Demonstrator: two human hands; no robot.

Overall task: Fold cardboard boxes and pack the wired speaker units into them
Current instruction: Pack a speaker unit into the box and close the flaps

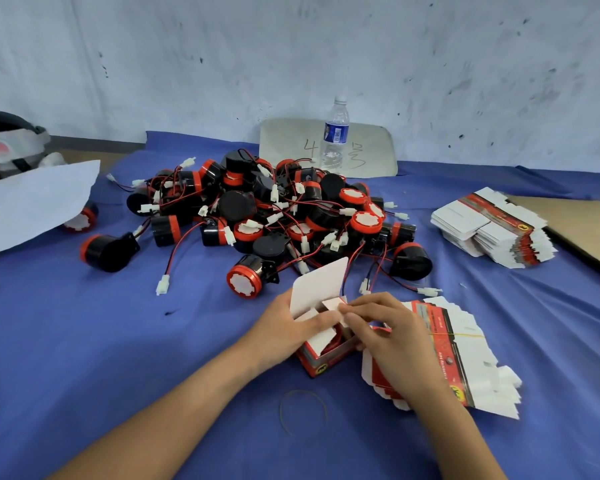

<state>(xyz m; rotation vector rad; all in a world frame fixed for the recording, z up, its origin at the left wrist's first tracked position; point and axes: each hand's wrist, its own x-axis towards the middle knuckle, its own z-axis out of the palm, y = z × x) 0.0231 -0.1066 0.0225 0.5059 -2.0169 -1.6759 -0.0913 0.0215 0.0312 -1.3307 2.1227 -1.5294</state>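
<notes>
1 erected cardboard box [328, 355], near centre on the blue cloth [118, 341], top open, big white lid flap up. Something red shows inside; can't tell if it's a unit.
Left hand [291, 323] grips the box's left side, thumb on a side flap. Right hand [385, 327] pinches the small flap at the box's top right.
Wired speaker units: 1 tangled pile [274, 216] just beyond the box, too many to count. 2 strays left of it: one in the open [108, 251], one half under a white sheet [32, 202].
2 stacks of flat box blanks: banded stack [465, 362] near right, partly under the right wrist; second stack [492, 226] far right.
1 water bottle [335, 133] far centre, upright, in front of a card marked "4" [291, 143].
1 loose rubber band [302, 412] near, in front of the box.
</notes>
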